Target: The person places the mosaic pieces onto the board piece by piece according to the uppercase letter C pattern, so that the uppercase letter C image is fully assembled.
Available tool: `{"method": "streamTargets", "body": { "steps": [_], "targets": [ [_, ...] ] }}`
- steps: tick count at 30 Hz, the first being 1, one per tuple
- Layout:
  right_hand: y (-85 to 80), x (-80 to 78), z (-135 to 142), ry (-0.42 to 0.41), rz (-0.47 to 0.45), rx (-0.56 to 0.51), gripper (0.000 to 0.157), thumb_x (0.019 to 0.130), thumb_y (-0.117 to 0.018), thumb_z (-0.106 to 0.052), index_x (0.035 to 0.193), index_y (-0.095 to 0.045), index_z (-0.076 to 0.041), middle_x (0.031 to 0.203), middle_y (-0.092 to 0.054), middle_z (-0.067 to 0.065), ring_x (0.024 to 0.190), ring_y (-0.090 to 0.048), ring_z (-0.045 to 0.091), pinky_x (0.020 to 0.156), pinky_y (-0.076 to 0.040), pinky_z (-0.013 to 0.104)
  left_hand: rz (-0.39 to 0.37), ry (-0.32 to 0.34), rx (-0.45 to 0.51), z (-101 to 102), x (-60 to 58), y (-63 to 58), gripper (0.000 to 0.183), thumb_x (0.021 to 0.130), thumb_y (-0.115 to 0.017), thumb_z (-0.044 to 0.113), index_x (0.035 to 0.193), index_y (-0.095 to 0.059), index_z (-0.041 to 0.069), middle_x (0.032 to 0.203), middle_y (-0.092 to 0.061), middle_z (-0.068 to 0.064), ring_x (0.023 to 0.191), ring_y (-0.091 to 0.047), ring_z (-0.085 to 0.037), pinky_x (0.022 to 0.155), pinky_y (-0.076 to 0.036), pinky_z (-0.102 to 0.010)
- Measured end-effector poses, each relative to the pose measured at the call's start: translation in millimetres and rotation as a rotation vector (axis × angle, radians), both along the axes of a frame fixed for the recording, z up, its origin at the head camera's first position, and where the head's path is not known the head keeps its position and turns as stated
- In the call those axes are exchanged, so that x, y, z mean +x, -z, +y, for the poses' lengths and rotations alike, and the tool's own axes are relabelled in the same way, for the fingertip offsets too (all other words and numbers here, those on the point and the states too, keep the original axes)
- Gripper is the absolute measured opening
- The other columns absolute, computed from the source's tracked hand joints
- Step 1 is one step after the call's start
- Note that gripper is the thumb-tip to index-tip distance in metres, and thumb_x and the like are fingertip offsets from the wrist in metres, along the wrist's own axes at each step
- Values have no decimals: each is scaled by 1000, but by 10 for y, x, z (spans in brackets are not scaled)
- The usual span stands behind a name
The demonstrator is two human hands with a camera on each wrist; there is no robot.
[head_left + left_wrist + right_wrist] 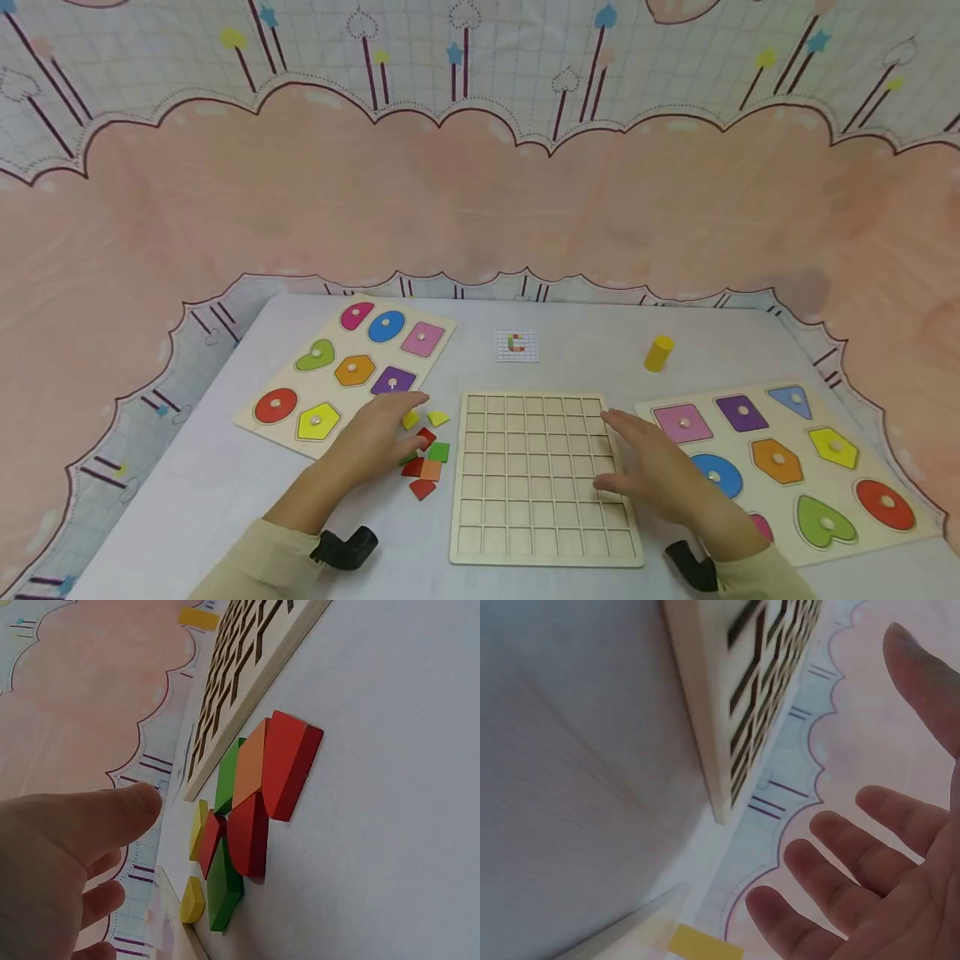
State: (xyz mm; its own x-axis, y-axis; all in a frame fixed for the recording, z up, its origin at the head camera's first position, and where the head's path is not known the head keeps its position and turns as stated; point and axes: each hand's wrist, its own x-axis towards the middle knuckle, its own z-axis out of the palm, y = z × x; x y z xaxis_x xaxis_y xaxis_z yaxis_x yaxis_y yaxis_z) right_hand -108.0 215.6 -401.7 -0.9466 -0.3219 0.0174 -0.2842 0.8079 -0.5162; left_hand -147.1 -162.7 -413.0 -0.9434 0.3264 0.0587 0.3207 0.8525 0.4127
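Grid board: It lies between your hands on the table, no piece seated in its visible cells.
Coloured pieces: Red, green, orange and yellow, they lie loose in a cluster just beside the board's left edge.
Left hand: Yours hovers by that cluster, fingers loosely parted, gripping nothing.
Right hand: Yours reaches over the board's right edge, fingers spread wide, thumb apart, nothing held.
Pattern card: It lies near the middle of the table's far edge, showing a small coloured figure.
Progress: Judging by the bare cells, your placing has not begun; all the loose pieces remain.
Knob puzzles: The left board, towards the table's left edge, and the right board, towards its right, hold knobbed shapes in every slot you can see.
Yellow cylinder: It stands off the grid board's far right corner.
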Motion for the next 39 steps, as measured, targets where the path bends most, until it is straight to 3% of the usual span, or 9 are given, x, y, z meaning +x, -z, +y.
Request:
{"method": "streamTargets", "body": {
  "steps": [7,15,28,39],
  "targets": [
    [74,50,22,-16,-39,-4,84,78,-86,-33,144,-47,2,145,-49,21,134,-43,44,108,-35,60,-60,10,45,75,-79,61,49,88,-78,18,134,-63,9,129,-63,-8,125,-54,-30,101,-48,-48],
    [116,64,20,-34,-47,9,81,76,-88,-25,141,-48,2,141,-53,21,131,-47,42,107,-38,57,-127,16,27,193,-178,93,46,91,-75,14,134,-62,6,129,-64,-9,125,-55,-28,104,-46,-46],
    [147,99,-19,27,-157,-29,81,74,-89,-19,143,-49,-1,144,-52,18,134,-44,42,109,-36,57,-159,-18,73,228,-220,169,41,92,-72,9,132,-63,7,126,-64,-8,120,-58,-27,102,-48,-45],
    [159,89,-7,15,-139,-5,76,73,-86,-9,140,-53,2,136,-58,18,127,-51,42,106,-40,57,-179,-21,62,264,-267,183,40,93,-69,7,132,-63,7,128,-64,-8,125,-56,-29,102,-47,-45]
  ]
}}
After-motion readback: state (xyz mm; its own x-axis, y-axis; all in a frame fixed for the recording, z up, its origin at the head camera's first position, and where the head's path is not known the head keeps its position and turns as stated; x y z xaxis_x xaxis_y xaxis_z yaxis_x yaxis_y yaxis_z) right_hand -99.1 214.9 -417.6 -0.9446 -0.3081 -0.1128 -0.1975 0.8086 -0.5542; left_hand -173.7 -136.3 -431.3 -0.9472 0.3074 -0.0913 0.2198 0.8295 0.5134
